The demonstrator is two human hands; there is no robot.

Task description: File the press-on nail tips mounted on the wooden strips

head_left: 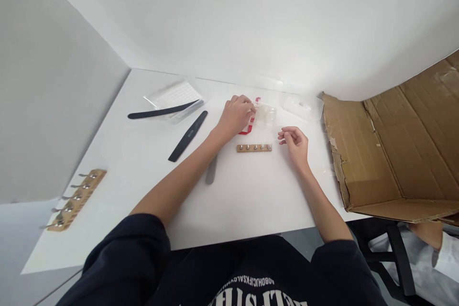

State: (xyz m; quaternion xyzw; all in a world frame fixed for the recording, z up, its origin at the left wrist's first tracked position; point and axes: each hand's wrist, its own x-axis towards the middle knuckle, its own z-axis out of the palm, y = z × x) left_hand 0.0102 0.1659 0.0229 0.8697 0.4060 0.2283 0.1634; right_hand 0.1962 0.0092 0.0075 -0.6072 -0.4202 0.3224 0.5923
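My left hand (236,115) reaches over a clear packet with red edging (245,130), its fingers curled down at the side of a clear plastic case (266,114) holding small pale pieces. What its fingertips grip is hidden. My right hand (295,146) hovers to the right with thumb and fingers pinched together; anything between them is too small to make out. Between and below the hands lies a wooden strip (254,148) with a row of small metal pegs. A grey nail file (211,170) lies beside my left forearm.
A black half-moon nail file (188,136), a narrow black file (158,112) and clear sleeves with a white sheet (179,94) lie left. A second wooden strip (79,198) holds several upright pieces. A clear container (301,106) and an open cardboard box (380,158) stand right.
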